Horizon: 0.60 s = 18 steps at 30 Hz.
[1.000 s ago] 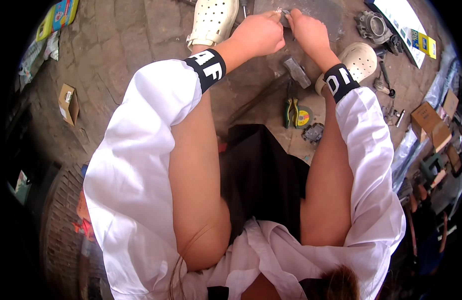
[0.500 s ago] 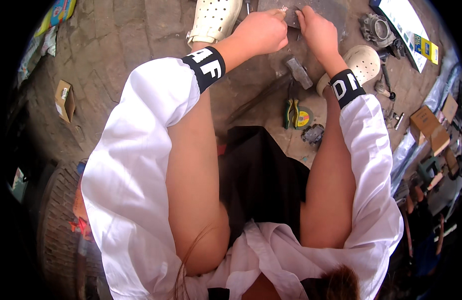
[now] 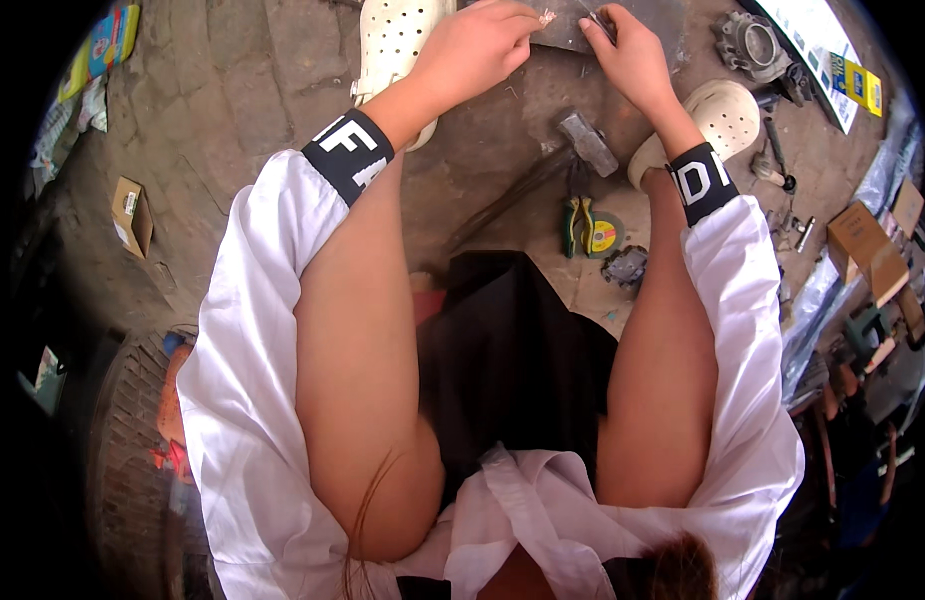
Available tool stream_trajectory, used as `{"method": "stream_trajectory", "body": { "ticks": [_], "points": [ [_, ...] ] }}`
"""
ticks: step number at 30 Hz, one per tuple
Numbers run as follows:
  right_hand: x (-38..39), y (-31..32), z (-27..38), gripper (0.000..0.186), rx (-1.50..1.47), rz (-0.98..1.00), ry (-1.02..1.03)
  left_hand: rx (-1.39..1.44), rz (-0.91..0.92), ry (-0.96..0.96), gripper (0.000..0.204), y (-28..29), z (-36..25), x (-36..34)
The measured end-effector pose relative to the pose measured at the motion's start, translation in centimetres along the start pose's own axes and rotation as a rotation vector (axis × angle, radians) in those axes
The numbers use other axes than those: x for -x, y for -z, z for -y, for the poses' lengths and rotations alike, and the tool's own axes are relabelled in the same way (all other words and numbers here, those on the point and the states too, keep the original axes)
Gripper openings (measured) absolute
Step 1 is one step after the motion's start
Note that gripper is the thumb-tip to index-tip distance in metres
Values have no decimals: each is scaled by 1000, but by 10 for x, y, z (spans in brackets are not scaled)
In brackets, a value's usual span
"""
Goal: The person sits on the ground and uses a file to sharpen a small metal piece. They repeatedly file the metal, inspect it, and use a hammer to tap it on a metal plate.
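Note:
At the top of the view my left hand (image 3: pixel 479 48) is closed in a pinch. A small, pale pinkish piece with a frayed look (image 3: pixel 548 18) sticks out from its fingertips. To the right of it my right hand (image 3: pixel 632 62) is also closed, thumb against fingers, on a thin greyish metal piece (image 3: pixel 609 27), too small to tell its kind. Both hands are above a dark flat metal plate (image 3: pixel 654 22) on the ground, between my cream clogs, the left clog (image 3: pixel 390 45) and the right clog (image 3: pixel 724 118). The hands are apart from each other.
Below the hands lie a hammer (image 3: pixel 589 143), green-and-yellow-handled pliers (image 3: pixel 577 228), a round yellow-centred disc (image 3: pixel 606 236) and a small metal part (image 3: pixel 624 265). At right are a round metal housing (image 3: pixel 750 48), a yellow box (image 3: pixel 862 88) and a cardboard box (image 3: pixel 867 252). Another carton (image 3: pixel 132 216) stands left.
My left hand has moved left and slightly up with the pale piece, widening the gap between the hands. My right hand has shifted slightly; the thin metal piece in it shows more now.

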State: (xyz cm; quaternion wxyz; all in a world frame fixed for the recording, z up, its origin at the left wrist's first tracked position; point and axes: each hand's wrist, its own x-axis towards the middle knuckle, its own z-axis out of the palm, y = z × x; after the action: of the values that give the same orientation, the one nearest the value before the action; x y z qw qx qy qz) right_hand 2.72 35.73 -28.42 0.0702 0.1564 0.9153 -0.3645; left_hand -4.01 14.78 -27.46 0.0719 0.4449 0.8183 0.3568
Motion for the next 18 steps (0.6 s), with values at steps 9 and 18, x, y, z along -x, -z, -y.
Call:
{"method": "stream_trajectory", "body": {
  "ticks": [9, 18],
  "points": [
    [0, -10, -15, 35, 10, 1, 52, -109, -22, 248, 14, -7, -9, -18],
    [3, 0, 8, 23, -114, -23, -25, -86, -62, 194, 10, -7, 1, -30]
  ]
}}
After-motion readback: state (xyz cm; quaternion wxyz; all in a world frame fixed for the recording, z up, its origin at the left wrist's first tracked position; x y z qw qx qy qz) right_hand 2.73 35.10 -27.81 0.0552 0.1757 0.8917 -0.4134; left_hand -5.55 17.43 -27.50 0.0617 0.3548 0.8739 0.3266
